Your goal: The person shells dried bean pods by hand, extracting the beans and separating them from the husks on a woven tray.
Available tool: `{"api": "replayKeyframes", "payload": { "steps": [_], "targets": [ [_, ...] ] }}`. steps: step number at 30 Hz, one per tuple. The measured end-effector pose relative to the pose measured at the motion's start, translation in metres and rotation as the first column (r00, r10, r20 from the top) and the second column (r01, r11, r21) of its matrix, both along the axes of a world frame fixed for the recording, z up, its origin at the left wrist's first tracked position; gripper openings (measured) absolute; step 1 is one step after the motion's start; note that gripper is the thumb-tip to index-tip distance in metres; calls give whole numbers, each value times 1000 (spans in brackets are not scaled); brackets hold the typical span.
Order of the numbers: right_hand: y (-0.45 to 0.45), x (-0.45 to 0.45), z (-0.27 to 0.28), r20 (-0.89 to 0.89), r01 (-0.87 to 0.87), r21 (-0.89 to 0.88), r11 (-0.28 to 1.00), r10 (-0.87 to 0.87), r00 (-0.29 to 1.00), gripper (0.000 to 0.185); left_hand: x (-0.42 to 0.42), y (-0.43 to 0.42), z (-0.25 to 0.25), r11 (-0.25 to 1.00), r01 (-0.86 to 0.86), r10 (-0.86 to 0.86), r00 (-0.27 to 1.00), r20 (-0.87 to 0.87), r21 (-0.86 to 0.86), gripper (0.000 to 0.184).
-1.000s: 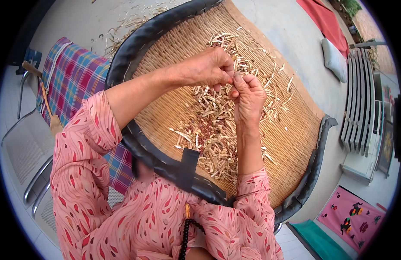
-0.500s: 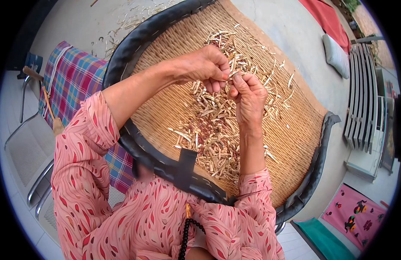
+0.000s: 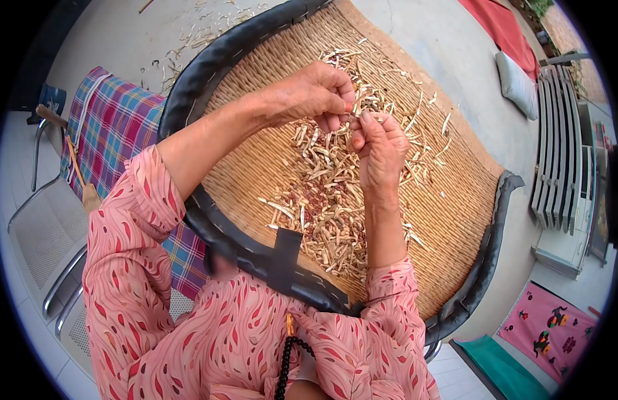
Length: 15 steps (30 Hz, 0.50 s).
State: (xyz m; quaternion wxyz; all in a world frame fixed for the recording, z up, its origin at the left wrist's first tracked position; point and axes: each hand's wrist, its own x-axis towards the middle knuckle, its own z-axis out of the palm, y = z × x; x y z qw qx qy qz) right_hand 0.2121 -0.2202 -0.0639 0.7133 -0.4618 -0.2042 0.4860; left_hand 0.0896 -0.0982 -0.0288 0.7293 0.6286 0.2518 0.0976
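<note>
Since half a second ago, the thumb of the left hand (image 3: pixel 320 95) is sitting slightly higher, while the right hand (image 3: pixel 383 153) is staying almost where it was. Both, in the head view, are meeting at the fingertips above a woven tray (image 3: pixel 252 177) with a black rim (image 3: pixel 182 110). Each grip is bringing thumb and fingers together, apparently clamping on a small dried bean pod (image 3: pixel 355 119); the fingertips are hiding most of it, so its shape is too small to tell. That piece is lying right between the two grips, clear of the tray. Below the hands, a heap of dried bean pods (image 3: pixel 337 248) is spreading over the weave, with red beans (image 3: pixel 314 198) showing among them; it is running from beyond the fingertips down between the forearms toward the person. Loose pods are lying to the right of the right hand too. A strip of black tape (image 3: pixel 289 245) is crossing the near rim. Left of the tray, a plaid cloth (image 3: pixel 115 127) is hanging beside a metal chair (image 3: pixel 52 227); to the far right, a pale cushion (image 3: pixel 516 85) is resting near a red cloth (image 3: pixel 502 30).
</note>
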Motion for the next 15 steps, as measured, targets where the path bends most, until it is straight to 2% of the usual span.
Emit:
{"api": "replayKeyframes", "payload": {
  "steps": [3,5,8,12,15],
  "targets": [
    [-1,2,0,-7,-46,-17,999,46,999,5,0,-5,3,999,22,-21,999,-48,22,4],
    [0,3,4,9,-77,-59,995,78,997,4,-1,-6,1,995,61,-60,998,-19,74,4],
    [-3,10,-1,107,-178,-137,974,193,975,3,-2,-6,0,983,114,-111,993,-34,146,5],
    [-7,11,-4,139,-215,-181,960,241,960,0,0,-15,-3,955,173,-155,983,-94,240,6],
    [-9,4,-6,170,-197,-197,960,231,958,6,1,-19,-1,939,194,-151,974,-169,283,7]
  ]
}}
